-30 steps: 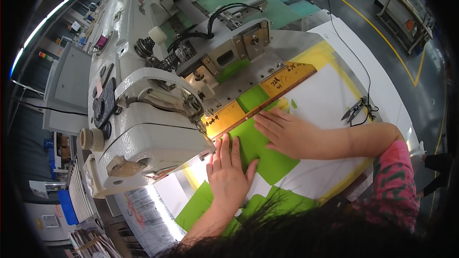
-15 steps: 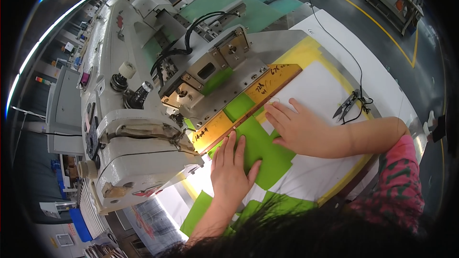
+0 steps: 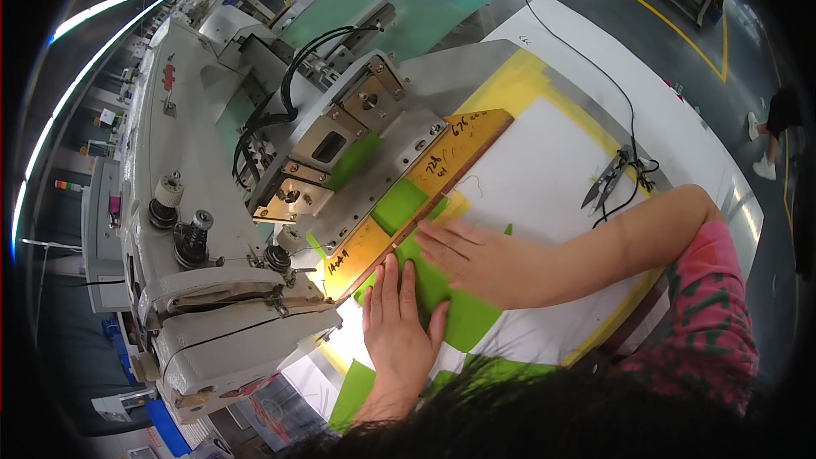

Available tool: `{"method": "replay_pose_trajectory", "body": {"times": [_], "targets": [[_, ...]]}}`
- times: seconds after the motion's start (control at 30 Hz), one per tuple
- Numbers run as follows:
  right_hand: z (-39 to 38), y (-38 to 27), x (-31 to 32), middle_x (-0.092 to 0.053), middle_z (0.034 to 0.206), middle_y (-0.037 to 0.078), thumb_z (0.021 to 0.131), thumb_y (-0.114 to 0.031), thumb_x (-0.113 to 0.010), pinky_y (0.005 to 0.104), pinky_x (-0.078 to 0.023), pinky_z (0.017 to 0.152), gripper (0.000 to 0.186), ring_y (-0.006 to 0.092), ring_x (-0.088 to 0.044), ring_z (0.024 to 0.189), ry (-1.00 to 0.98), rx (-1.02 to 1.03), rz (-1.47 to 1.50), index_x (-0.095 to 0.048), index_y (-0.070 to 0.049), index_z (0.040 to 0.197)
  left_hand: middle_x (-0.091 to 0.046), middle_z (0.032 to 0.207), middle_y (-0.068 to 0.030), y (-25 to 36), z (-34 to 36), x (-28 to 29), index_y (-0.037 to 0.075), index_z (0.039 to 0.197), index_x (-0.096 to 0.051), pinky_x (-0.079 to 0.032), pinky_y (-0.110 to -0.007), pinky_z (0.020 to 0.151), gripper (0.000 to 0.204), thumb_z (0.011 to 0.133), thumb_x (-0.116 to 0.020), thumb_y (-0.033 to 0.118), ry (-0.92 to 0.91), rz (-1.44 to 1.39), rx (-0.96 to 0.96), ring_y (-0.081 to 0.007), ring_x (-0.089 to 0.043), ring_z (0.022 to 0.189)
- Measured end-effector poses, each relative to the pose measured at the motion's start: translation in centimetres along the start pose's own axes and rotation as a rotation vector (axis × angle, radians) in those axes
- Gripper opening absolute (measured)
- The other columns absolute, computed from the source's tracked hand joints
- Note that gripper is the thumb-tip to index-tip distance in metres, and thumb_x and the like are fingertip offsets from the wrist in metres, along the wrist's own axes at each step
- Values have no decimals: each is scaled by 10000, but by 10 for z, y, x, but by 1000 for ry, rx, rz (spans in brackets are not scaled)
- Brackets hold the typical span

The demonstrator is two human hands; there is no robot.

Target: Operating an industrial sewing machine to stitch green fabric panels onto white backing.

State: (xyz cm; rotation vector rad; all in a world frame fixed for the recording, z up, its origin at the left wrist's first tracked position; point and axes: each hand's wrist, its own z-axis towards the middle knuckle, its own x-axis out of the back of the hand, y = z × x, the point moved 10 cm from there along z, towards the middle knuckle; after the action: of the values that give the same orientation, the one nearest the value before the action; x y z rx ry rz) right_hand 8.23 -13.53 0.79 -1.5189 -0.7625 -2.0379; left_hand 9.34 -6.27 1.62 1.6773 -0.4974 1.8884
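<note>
A bright green fabric piece (image 3: 472, 319) lies on the white work surface, its far part running under the yellow clamp plate (image 3: 446, 153) of a sewing machine (image 3: 246, 323). My left hand (image 3: 398, 336) rests flat on the fabric, fingers stretched towards the plate's edge. To its right, my right hand (image 3: 480, 263) also lies on the fabric, palm down, slightly blurred, with its fingertips close to the plate. Neither hand grips anything. More green fabric (image 3: 353, 391) lies near my left wrist, partly hidden by hair at the lower edge.
Thread snips (image 3: 608, 180) with a black cord lie on the right of the white surface. Yellow tape (image 3: 518, 72) borders the work area. The machine's metal clamp frame (image 3: 340, 144) and black cables stand beyond my hands. A person's legs (image 3: 765, 136) show at the far right.
My right hand has slid left and nearer across the green fabric, closer to my left hand. The left hand stays flat on the fabric. The whole view has shifted slightly.
</note>
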Motion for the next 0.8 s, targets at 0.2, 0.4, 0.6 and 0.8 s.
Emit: {"method": "replay_pose_trajectory", "body": {"times": [0.2, 0.4, 0.6, 0.8], "targets": [[9, -8, -6, -434, 1358, 222, 892, -312, -475, 433, -250, 1095, 524, 344, -379, 1298, 44, -28, 87, -496, 85, 1233, -404, 1407, -169, -1, 1, -2, 22, 1324, -449, -322, -447, 1043, 634, 823, -627, 367, -19, -2, 7, -328, -408, 1278], [10, -5, -1, -462, 1329, 212, 883, -401, -498, 437, -281, 1072, 600, 327, -412, 1265, 13, -38, 56, -486, 81, 1240, -391, 1415, -172, -2, 0, -2, 23, 1335, -432, -308, -452, 1052, 654, 818, -631, 369, -29, -24, -4, -329, -394, 1287], [11, -3, -2, -486, 1293, 210, 849, -424, -553, 441, -299, 1063, 631, 334, -428, 1242, 100, -57, 145, -497, 80, 1226, -398, 1400, -187, -8, -5, 3, 27, 1318, -454, -304, -459, 1055, 657, 805, -650, 388, -66, 4, -25, -339, -396, 1281], [12, -5, -10, -439, 1324, 261, 863, -415, -536, 442, -280, 1083, 661, 365, -395, 1272, 30, -43, 205, -456, 105, 1264, -431, 1366, -192, -19, -28, 10, 28, 1283, -501, -361, -452, 1016, 641, 789, -669, 401, -44, 29, 67, -349, -429, 1251]]}}
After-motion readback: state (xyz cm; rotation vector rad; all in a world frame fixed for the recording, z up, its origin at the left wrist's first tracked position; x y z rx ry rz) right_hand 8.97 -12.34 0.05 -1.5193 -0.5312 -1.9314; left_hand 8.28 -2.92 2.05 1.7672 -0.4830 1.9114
